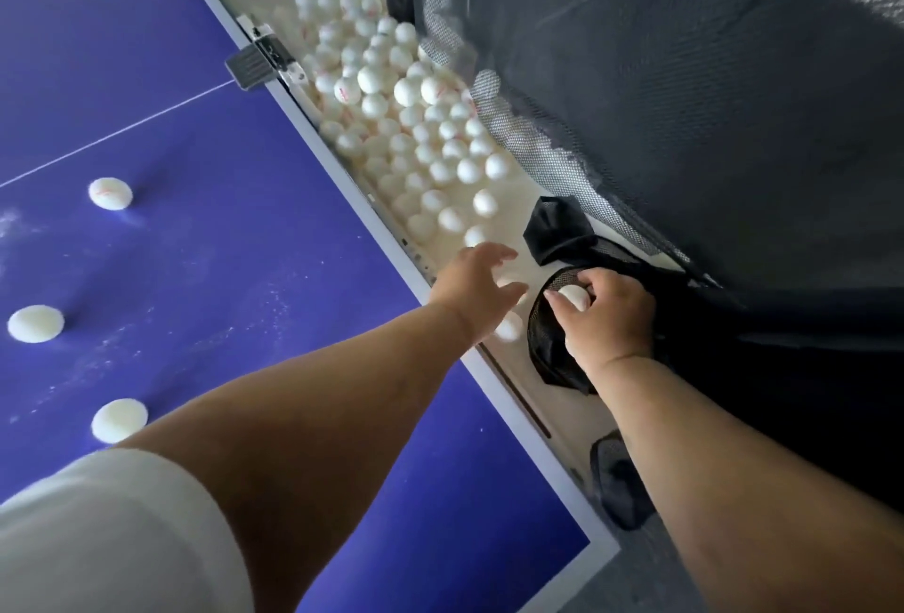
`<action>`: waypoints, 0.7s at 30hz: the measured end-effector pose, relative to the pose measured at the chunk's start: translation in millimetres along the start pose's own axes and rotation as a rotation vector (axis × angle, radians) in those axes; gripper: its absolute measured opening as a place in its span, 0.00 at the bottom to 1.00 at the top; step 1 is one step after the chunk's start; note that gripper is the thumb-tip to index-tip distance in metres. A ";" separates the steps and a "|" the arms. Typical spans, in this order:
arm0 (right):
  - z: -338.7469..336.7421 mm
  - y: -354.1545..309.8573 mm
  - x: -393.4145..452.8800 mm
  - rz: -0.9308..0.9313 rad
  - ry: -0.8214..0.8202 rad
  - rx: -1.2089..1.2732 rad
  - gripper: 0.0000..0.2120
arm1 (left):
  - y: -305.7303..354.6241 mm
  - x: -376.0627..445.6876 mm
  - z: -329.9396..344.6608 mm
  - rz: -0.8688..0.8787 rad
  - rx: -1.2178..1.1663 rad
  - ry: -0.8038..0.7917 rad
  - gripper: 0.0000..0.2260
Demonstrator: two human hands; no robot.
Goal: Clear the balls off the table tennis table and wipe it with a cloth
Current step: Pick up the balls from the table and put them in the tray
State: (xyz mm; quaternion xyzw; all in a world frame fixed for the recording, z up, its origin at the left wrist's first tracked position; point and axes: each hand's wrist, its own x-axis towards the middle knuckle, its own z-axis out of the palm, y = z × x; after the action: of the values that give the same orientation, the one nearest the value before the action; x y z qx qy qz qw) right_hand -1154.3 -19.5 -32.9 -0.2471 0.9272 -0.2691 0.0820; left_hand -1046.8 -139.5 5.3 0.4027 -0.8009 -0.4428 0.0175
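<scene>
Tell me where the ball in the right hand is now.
In the head view, the ball is at the lower right, pinched by the right hand over the black net pocket, just beyond the table's edge.

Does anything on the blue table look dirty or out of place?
Yes. Three white balls lie loose on the blue table, and pale, dusty streaks smear its surface around them.

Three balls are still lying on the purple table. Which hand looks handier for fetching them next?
Probably the left hand: it is open and empty, and its arm crosses the table where the three balls lie. The right hand holds a ball over the mesh bag, beyond the table's edge.
</scene>
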 end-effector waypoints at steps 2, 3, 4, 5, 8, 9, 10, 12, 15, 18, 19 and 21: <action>-4.6 -5.9 0.1 -0.052 0.036 -0.036 0.21 | -2.5 -9.2 -9.5 0.003 -0.031 0.050 0.15; -6.9 -10.5 -1.4 -0.077 0.047 -0.020 0.21 | -4.2 -14.7 -15.0 0.002 -0.047 0.076 0.13; -8.5 -15.9 -3.9 -0.105 0.060 0.013 0.21 | -6.0 -20.6 -20.9 -0.006 -0.068 0.102 0.11; -9.7 -21.9 -7.4 -0.133 0.068 0.049 0.21 | -8.0 -26.9 -27.2 -0.019 -0.090 0.127 0.09; -11.9 -45.0 -21.4 -0.186 0.049 0.132 0.19 | -11.5 -48.3 -47.6 -0.038 -0.147 0.209 0.05; -12.2 -53.4 -26.8 -0.201 0.038 0.143 0.16 | -12.8 -56.3 -54.1 -0.038 -0.165 0.243 0.05; -12.7 -61.7 -32.8 -0.217 0.030 0.146 0.14 | -14.4 -65.2 -60.8 -0.029 -0.177 0.277 0.04; -14.0 -79.5 -46.7 -0.269 0.031 0.166 0.12 | -19.8 -84.8 -74.0 -0.013 -0.166 0.340 0.04; -13.0 -107.4 -74.7 -0.362 0.025 0.243 0.10 | -36.9 -119.7 -93.8 -0.030 -0.196 0.439 0.04; -6.6 -138.7 -110.5 -0.457 -0.024 0.261 0.10 | -63.3 -164.4 -116.9 -0.039 -0.245 0.571 0.05; -2.2 -150.2 -125.0 -0.497 -0.042 0.278 0.10 | -75.2 -182.1 -124.7 -0.053 -0.269 0.613 0.05; 7.7 -174.3 -158.2 -0.569 -0.066 0.312 0.09 | -102.4 -221.3 -140.2 -0.097 -0.325 0.678 0.04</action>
State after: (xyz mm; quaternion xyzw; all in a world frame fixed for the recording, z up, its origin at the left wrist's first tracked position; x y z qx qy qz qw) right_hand -943.2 -71.3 57.7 -0.4895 0.7653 -0.4120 0.0705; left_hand -779.0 -119.8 89.1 0.5559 -0.6489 -0.4061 0.3242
